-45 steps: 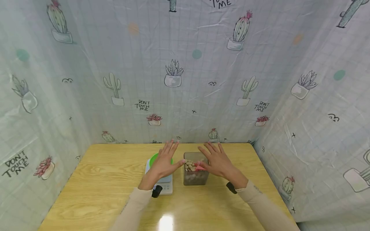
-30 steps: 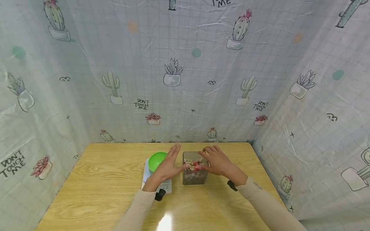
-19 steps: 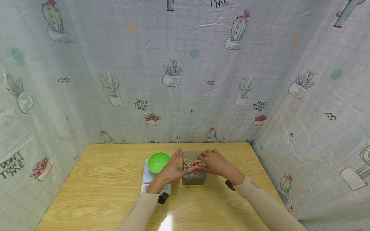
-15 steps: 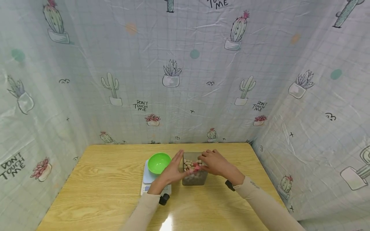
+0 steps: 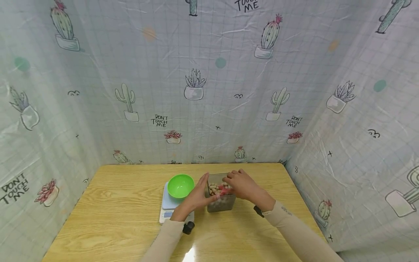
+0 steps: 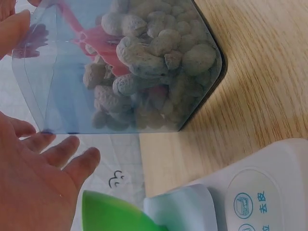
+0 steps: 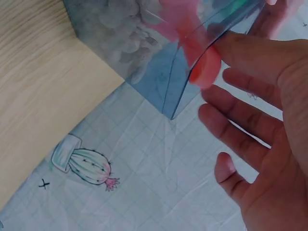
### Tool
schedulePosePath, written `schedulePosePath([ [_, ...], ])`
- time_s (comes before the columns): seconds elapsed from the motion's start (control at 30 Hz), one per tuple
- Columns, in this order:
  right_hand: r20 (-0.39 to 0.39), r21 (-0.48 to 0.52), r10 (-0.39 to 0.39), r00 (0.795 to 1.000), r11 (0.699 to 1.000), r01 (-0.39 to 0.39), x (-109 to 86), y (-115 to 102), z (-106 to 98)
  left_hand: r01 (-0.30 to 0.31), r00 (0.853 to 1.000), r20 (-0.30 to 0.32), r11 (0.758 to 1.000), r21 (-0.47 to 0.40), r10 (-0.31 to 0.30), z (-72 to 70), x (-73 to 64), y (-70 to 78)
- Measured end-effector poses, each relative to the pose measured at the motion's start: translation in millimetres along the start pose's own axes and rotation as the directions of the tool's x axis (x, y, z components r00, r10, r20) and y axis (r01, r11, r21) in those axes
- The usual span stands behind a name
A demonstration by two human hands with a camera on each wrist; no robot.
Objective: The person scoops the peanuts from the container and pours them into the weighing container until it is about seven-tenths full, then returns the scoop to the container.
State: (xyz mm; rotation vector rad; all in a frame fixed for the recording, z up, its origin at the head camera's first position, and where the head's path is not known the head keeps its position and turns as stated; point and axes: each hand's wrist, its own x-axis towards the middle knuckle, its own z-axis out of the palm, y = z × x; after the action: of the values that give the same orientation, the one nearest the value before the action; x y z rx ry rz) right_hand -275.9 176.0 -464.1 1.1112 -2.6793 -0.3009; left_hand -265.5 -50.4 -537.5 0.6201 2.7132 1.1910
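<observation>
A clear, smoky box [image 5: 220,206] holds several peanuts [image 6: 144,53] and a red scoop [image 6: 103,43] lying among them. At the box's near left corner is my left hand [image 5: 195,196], holding it with the thumb at the front wall and the fingers along the left side. Over the right rim, my right hand [image 5: 244,186] pinches the end of the scoop's handle [image 7: 207,67] between thumb and forefinger. The other right fingers are spread and loosely bent in the right wrist view. The scoop's head is partly hidden by peanuts.
A green bowl [image 5: 180,186] sits on a white kitchen scale [image 5: 166,215] left of the box, close to my left forearm. Beneath everything is a wooden table [image 5: 108,214]. A cactus-printed curtain [image 5: 209,109] surrounds its back and sides.
Both hands have come down to the box; my left moved right from above the bowl, uncovering it. My right fingers bent in towards the handle. The box has turned slightly.
</observation>
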Motion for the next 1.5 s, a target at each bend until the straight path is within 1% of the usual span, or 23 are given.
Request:
schedulePosePath([
  [0.13, -0.083, -0.050, -0.031, 0.996, 0.998, 0.026, 0.1, 0, 3, -0.002, 1.000, -0.002, 1.000, -0.014, 0.002, 0.1, 0.3, -1.6],
  [0.23, -0.127, -0.084, -0.036, 0.991, 0.996, 0.026, -0.1, 1, 7, -0.012, 1.000, -0.001, 1.000, -0.016, 0.012, -0.4, 0.6, -3.1],
  [0.47, -0.161, -0.181, -0.035, 0.986, 0.983, 0.005, -2.1, 3, 15, -0.018, 1.000, 0.007, 1.000, -0.018, 0.018, -0.5, 2.4, -5.9],
  [0.6, -0.142, -0.240, -0.038, 0.989, 0.971, 0.003, -2.6, 3, 16, -0.011, 1.000, 0.016, 1.000, -0.014, 0.011, -1.1, 2.6, -6.6],
  [0.8, -0.098, -0.271, -0.045, 0.994, 0.962, 0.017, -1.9, -1, 14, -0.001, 1.000, 0.025, 1.000, -0.017, 0.001, -3.0, 1.9, -5.8],
  [1.0, -0.047, -0.321, -0.018, 0.999, 0.947, 0.002, -3.7, -3, 14, -0.006, 0.999, 0.045, 1.000, -0.024, 0.007, -4.4, 0.2, -2.4],
  [1.1, -0.065, -0.327, -0.005, 0.998, 0.945, -0.017, -5.1, -2, 13, -0.009, 0.999, 0.047, 1.000, -0.019, 0.010, -4.3, -0.8, -1.4],
  [1.2, -0.098, -0.340, -0.007, 0.995, 0.940, -0.027, -6.2, 0, 11, -0.011, 0.999, 0.045, 1.000, -0.014, 0.012, -4.4, -1.3, -1.2],
  [1.27, -0.107, -0.350, -0.013, 0.994, 0.937, -0.026, -6.5, 1, 10, -0.014, 0.999, 0.042, 1.000, -0.014, 0.015, -4.5, -1.1, -1.5],
  [1.33, -0.094, -0.340, -0.021, 0.995, 0.940, -0.013, -6.6, 0, 9, -0.016, 0.999, 0.043, 1.000, -0.013, 0.017, -4.7, -0.6, -1.6],
  [1.5, -0.016, -0.269, -0.003, 1.000, 0.963, -0.002, -6.3, -4, 12, -0.018, 0.998, 0.052, 1.000, -0.019, 0.019, -2.4, 0.8, -2.9],
])
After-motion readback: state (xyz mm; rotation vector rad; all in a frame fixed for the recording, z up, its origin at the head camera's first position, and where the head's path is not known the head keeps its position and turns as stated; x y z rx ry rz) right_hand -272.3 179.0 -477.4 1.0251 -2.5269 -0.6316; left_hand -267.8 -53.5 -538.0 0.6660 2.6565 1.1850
